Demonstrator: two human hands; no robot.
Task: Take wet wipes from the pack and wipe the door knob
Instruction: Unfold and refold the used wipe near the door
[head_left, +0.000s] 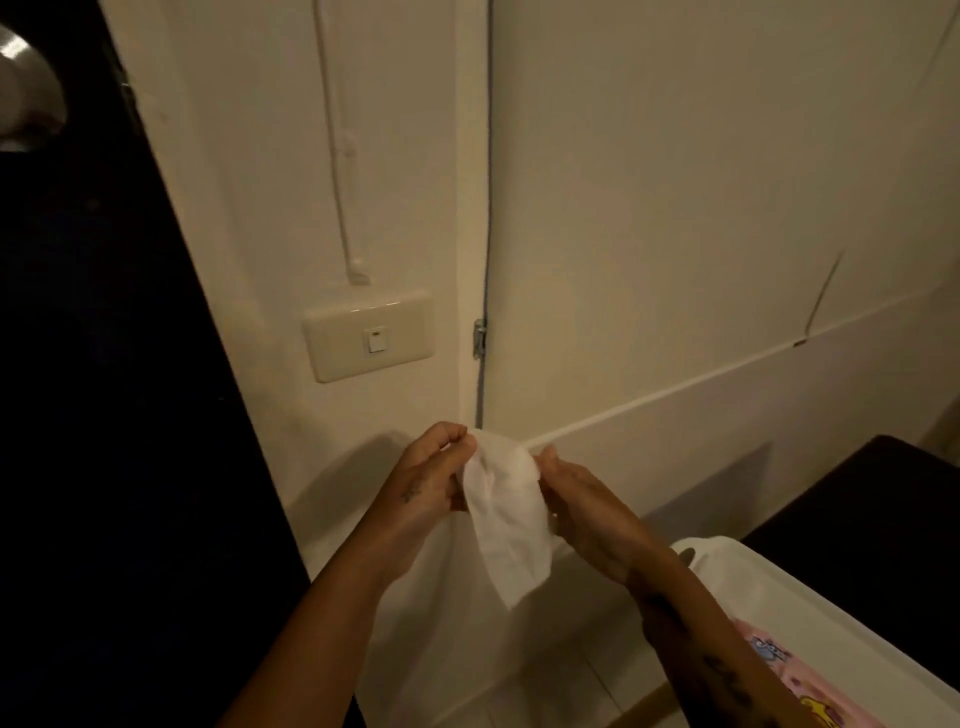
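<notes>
- Both hands were raised in front of the cream wall (675, 208), forearms angled inward from the lower frame.
- The left hand (426, 475) pinched the upper left edge of the wet wipe (506, 519), fingers curled shut on it.
- The right hand (587, 506) gripped the wipe's right edge, fingers closed on it.
- The wipe hung between the hands, its lower end loose.
- The pink pack (800, 680) lay at lower right on a white tray (727, 566).
- The metal door knob (23, 78) sat at top left, well apart.
</notes>
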